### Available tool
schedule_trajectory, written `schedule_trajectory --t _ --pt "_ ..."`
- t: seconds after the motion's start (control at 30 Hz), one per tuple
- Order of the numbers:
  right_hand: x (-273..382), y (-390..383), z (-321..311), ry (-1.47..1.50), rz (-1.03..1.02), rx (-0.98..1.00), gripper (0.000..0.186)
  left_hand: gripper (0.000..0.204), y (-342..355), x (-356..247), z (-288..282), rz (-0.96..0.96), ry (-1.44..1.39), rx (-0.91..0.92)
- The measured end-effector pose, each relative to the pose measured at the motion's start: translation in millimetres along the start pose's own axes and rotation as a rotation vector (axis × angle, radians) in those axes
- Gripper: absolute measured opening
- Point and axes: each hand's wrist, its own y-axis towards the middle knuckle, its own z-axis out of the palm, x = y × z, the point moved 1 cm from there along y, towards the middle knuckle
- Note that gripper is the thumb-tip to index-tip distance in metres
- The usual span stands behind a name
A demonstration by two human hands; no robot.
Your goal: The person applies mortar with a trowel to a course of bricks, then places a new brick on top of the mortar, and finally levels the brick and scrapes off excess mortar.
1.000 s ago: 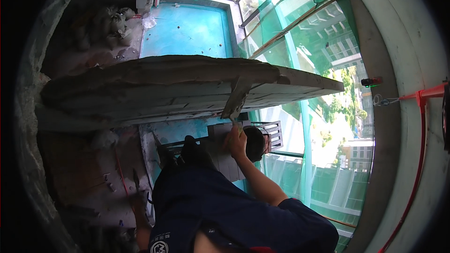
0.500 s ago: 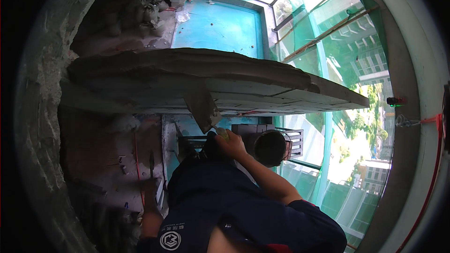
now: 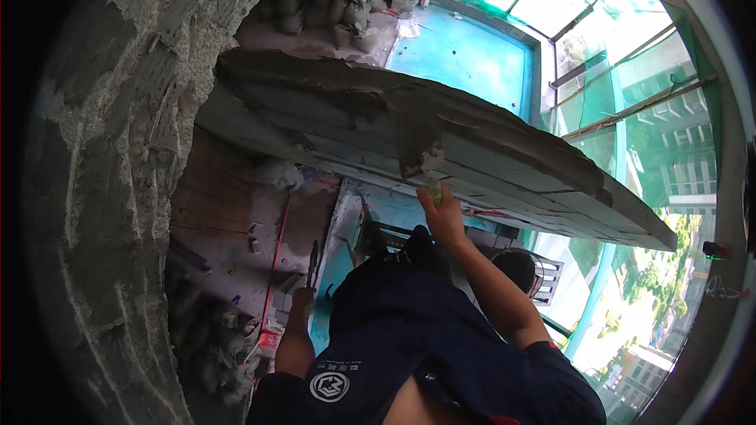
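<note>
Head view: right hand [image 3: 442, 216] raised, fingers clamped on trowel [image 3: 417, 142]; left hand [image 3: 300, 299] lowered, fingers unclear.

The right hand [image 3: 442, 216] holds a trowel [image 3: 417, 145] against the mortar-topped wall edge [image 3: 504, 149] at centre, with the rough wall [image 3: 102, 189] to the left, the glazing [image 3: 654, 142] to the right, and the left hand [image 3: 299, 299] below near the floor debris [image 3: 228, 346].

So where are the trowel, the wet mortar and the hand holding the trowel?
trowel [image 3: 416, 149], head view, on its mortar-covered blade.
wet mortar [image 3: 331, 83], head view, on the wall top.
right hand [image 3: 442, 216], head view, on its back.
</note>
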Motion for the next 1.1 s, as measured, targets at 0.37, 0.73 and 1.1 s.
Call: schedule_trajectory --t 0.37,0.73,1.1 --pt "40.3 3.5 24.0 0.011 0.021 0.433 0.051 0.023 -68.0 -71.3 -20.6 -0.325 -0.302 -0.055" --pt "-92.1 -27.7 -176.2 0.796 0.236 -0.531 0.047 0.022 -5.5 -47.7 -36.6 -0.126 -0.032 0.008" --pt "-229.9 -67.9 -212.5 0.695 0.634 -0.892 0.043 0.021 20.7 -81.6 -67.1 0.41 0.482 -0.002"
